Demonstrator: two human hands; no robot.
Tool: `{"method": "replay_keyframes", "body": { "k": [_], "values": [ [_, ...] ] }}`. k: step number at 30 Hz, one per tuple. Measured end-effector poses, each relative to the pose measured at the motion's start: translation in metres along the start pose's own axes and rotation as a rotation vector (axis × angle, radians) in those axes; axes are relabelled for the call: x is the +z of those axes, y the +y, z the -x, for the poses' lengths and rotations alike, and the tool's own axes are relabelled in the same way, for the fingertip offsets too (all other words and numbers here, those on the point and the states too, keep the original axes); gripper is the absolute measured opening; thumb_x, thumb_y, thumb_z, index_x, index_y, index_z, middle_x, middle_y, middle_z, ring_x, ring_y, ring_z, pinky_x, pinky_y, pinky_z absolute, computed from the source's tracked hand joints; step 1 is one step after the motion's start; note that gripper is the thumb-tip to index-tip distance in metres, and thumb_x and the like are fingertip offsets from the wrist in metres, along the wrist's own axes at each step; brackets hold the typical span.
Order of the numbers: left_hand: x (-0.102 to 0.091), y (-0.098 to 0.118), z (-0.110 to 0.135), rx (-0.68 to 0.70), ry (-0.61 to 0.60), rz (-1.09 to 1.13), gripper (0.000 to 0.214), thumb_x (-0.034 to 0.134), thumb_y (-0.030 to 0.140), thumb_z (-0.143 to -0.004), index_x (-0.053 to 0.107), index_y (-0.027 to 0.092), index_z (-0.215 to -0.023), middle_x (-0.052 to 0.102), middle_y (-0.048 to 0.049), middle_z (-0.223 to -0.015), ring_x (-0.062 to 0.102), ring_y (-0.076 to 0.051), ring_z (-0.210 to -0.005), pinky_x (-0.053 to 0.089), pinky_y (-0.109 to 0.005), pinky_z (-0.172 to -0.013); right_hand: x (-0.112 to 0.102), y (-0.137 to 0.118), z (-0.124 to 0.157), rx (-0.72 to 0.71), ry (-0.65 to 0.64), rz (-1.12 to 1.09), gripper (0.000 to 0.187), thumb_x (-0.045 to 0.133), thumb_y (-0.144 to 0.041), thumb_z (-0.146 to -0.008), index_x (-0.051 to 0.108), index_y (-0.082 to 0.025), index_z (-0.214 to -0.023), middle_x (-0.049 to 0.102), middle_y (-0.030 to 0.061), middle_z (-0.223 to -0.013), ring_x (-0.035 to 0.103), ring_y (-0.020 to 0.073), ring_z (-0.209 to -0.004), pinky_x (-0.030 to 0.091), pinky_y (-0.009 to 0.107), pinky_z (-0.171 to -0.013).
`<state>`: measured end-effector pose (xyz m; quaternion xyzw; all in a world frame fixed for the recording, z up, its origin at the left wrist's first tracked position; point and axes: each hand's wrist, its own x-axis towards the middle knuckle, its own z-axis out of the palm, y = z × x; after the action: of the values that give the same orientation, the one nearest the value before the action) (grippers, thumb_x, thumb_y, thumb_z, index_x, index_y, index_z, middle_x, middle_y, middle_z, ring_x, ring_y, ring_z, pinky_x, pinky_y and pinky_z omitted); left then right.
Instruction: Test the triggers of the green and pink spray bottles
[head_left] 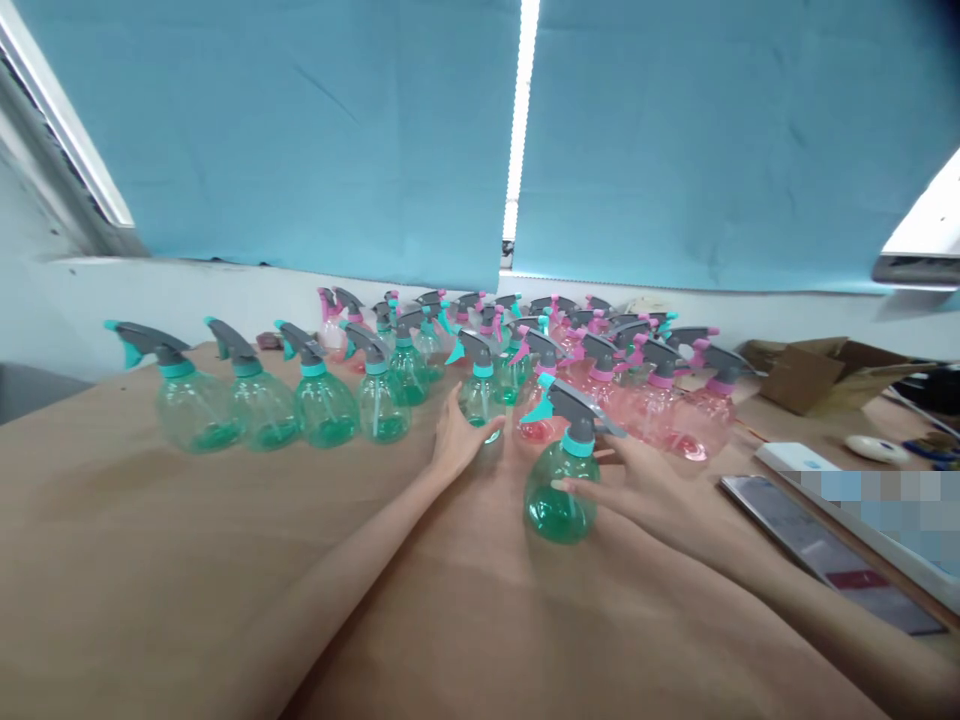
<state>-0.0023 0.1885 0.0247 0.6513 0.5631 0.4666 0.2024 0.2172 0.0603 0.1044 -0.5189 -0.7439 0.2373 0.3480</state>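
My right hand (637, 480) is closed around the body of a green spray bottle (561, 505) with a grey and turquoise trigger head. Its thumb lies across the front, and the other fingers are partly hidden behind. This bottle stands nearer to me than the rows. My left hand (456, 440) wraps the left side of another green spray bottle (480, 400), thumb across its front. Just left of that hand is a green spray bottle (385, 410) in a line of several alike. A pink spray bottle (536, 428) stands between my two hands, a little farther back.
Several more pink spray bottles (701, 425) and green ones crowd the back of the brown table (187, 570). At right lie a phone (817, 540), a white box (799, 458), a white computer mouse (876, 449) and an open cardboard box (814, 375). Blue sheets (300, 130) hang behind.
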Motion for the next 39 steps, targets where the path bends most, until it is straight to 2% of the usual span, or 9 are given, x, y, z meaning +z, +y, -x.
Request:
{"method": "replay_keyframes", "body": {
  "k": [5,8,12,14,17,23,30,36,39],
  "values": [
    [-0.035,-0.009,0.025,0.003,0.014,-0.040,0.086,0.075,0.046,-0.073,0.030,0.017,-0.140,0.040,-0.0194,-0.144,0.038,-0.032,-0.134,0.032,-0.045,-0.107,0.020,0.004,-0.020,-0.088,-0.013,-0.099,0.039,0.068,-0.040,-0.079,0.058,-0.022,-0.112,0.069,0.0084,-0.113,0.066,0.0272,-0.103,0.053,0.047,-0.089],
    [-0.061,-0.013,0.044,-0.021,0.011,-0.065,0.085,0.074,0.049,-0.074,0.031,0.017,-0.140,0.043,-0.0185,-0.142,0.039,-0.033,-0.133,0.033,-0.047,-0.106,0.037,0.011,-0.039,-0.092,0.075,-0.042,0.044,0.070,-0.044,-0.076,0.057,-0.020,-0.110,0.067,0.0118,-0.116,0.065,0.0286,-0.104,0.052,0.049,-0.089],
    [-0.092,-0.015,0.069,-0.063,-0.002,-0.088,0.081,0.072,0.050,-0.075,0.033,0.019,-0.138,0.046,-0.0177,-0.140,0.042,-0.034,-0.131,0.036,-0.050,-0.104,0.060,0.015,-0.071,-0.124,0.106,0.000,0.050,0.069,-0.043,-0.077,0.052,-0.017,-0.115,0.065,0.0143,-0.117,0.064,0.0287,-0.106,0.052,0.047,-0.088],
    [-0.103,-0.014,0.079,-0.076,-0.006,-0.094,0.078,0.071,0.050,-0.076,0.034,0.020,-0.138,0.046,-0.0168,-0.139,0.043,-0.033,-0.130,0.036,-0.050,-0.104,0.068,0.015,-0.086,-0.134,0.119,0.003,0.049,0.068,-0.041,-0.078,0.050,-0.017,-0.117,0.066,0.0138,-0.116,0.064,0.0285,-0.108,0.052,0.045,-0.089],
    [-0.114,-0.011,0.091,-0.096,-0.022,-0.106,0.075,0.070,0.050,-0.077,0.034,0.024,-0.137,0.048,-0.0144,-0.138,0.045,-0.034,-0.129,0.038,-0.052,-0.102,0.078,0.017,-0.104,-0.135,0.163,0.032,0.053,0.068,-0.041,-0.078,0.048,-0.016,-0.121,0.063,0.0187,-0.121,0.060,0.0322,-0.116,0.050,0.047,-0.092],
    [-0.119,-0.004,0.104,-0.093,-0.083,-0.079,0.073,0.070,0.048,-0.077,0.033,0.025,-0.136,0.048,-0.0132,-0.137,0.047,-0.034,-0.127,0.041,-0.053,-0.100,0.088,0.027,-0.127,-0.151,0.213,0.075,0.058,0.064,-0.041,-0.081,0.045,-0.013,-0.127,0.060,0.0214,-0.126,0.057,0.0334,-0.120,0.046,0.047,-0.096],
    [-0.113,-0.002,0.106,-0.079,-0.131,-0.090,0.077,0.070,0.050,-0.076,0.031,0.025,-0.138,0.048,-0.0128,-0.138,0.046,-0.033,-0.128,0.040,-0.052,-0.101,0.088,0.026,-0.135,-0.126,0.234,0.118,0.058,0.061,-0.038,-0.083,0.045,-0.005,-0.128,0.062,0.0249,-0.122,0.060,0.0358,-0.114,0.047,0.047,-0.093],
    [-0.103,0.000,0.106,-0.042,-0.179,-0.059,0.078,0.071,0.048,-0.077,0.030,0.026,-0.139,0.046,-0.0116,-0.140,0.045,-0.033,-0.129,0.039,-0.052,-0.102,0.087,0.015,-0.123,-0.099,0.256,0.158,0.065,0.062,-0.040,-0.083,0.043,-0.005,-0.133,0.054,0.0265,-0.133,0.053,0.0379,-0.123,0.044,0.050,-0.098],
    [-0.095,0.001,0.105,-0.012,-0.210,-0.033,0.079,0.072,0.049,-0.078,0.029,0.026,-0.140,0.044,-0.0109,-0.142,0.043,-0.031,-0.131,0.038,-0.051,-0.103,0.074,0.006,-0.102,-0.118,0.235,0.174,0.053,0.061,-0.039,-0.084,0.052,-0.010,-0.127,0.061,0.0220,-0.126,0.056,0.0371,-0.119,0.044,0.053,-0.097]
  ]
}}
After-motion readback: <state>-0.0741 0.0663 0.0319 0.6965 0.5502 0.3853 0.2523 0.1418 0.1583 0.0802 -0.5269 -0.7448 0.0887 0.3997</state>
